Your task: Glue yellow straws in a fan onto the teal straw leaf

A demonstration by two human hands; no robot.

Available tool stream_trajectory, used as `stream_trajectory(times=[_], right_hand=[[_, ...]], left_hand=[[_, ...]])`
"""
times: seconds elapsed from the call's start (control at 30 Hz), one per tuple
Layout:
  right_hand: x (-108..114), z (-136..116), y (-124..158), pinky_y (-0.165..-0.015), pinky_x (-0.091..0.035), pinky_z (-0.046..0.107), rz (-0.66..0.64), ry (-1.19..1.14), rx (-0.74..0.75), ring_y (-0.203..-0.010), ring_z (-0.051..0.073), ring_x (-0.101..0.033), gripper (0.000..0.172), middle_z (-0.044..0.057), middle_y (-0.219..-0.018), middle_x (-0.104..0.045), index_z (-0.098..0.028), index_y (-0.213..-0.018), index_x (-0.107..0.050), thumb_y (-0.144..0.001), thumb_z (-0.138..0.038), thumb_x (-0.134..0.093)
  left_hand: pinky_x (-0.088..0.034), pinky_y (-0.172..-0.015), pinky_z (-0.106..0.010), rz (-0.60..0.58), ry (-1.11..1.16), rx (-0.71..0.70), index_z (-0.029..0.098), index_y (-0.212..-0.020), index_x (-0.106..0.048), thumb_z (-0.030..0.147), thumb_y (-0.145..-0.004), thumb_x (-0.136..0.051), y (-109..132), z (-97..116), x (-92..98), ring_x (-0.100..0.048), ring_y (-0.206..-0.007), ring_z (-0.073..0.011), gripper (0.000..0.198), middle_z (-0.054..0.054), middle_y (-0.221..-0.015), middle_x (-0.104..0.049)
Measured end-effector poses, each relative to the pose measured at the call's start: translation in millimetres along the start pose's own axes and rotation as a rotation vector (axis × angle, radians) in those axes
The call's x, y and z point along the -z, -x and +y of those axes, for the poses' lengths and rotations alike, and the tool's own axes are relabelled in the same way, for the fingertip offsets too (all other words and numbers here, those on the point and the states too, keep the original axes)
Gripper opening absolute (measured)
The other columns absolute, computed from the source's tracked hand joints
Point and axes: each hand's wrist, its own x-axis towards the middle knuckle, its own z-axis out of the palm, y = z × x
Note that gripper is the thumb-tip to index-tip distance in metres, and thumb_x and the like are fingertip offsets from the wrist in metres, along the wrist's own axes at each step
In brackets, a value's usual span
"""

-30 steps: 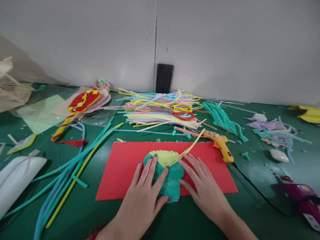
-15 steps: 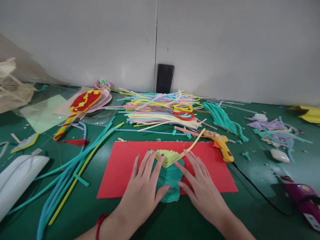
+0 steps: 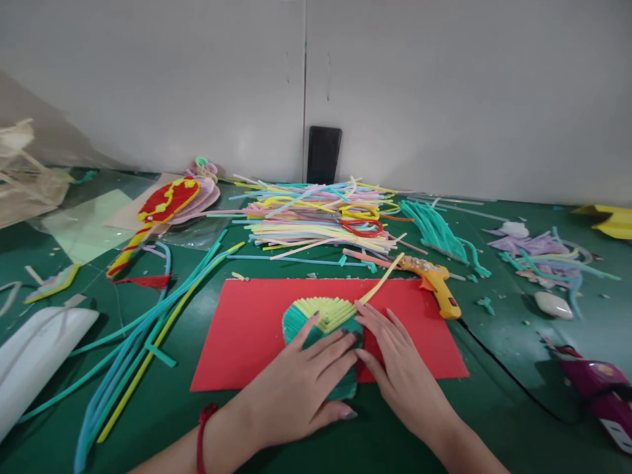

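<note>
A rounded teal piece (image 3: 293, 322) made of fuzzy pipe cleaners lies on a red sheet (image 3: 237, 342). Nested V-shaped rows of yellow pipe cleaner (image 3: 326, 317) cover its upper part. One yellow pipe cleaner end (image 3: 382, 280) sticks out to the upper right from these rows. My left hand (image 3: 303, 385) rests flat across the teal piece, fingers stretched out, hiding much of its middle. At the piece's right edge, my right hand (image 3: 402, 368) has its fingers extended, with fingertips touching near the base of the yellow end.
Behind the sheet lie a pile of coloured pipe cleaners (image 3: 316, 237) and scissors (image 3: 363, 228). A yellow glue gun (image 3: 437, 289) rests on the sheet's right corner, its cord trailing right. Long pipe cleaners (image 3: 143, 329) lie left; a black phone (image 3: 324, 155) leans on the wall.
My left hand has moved down and turned rightward, uncovering the left side of the teal piece and the yellow rows. My right hand has shifted only slightly.
</note>
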Motion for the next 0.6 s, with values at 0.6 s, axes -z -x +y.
stream_trajectory(times=[0.6], right_hand=[[2.6,0.8,0.3,-0.100,-0.045,0.049,-0.032,0.116,0.044,-0.133,0.026,-0.039,0.040,0.006,-0.146,-0.042,-0.031,-0.133,-0.050,-0.093,-0.032,-0.045]], left_hand=[[-0.036,-0.103,-0.038,0.120,-0.196,0.179,0.012,-0.135,-0.044,0.039,-0.098,-0.033,7.8,-3.7,-8.2,-0.047,-0.127,-0.0206,0.047,-0.008,-0.140,-0.049]])
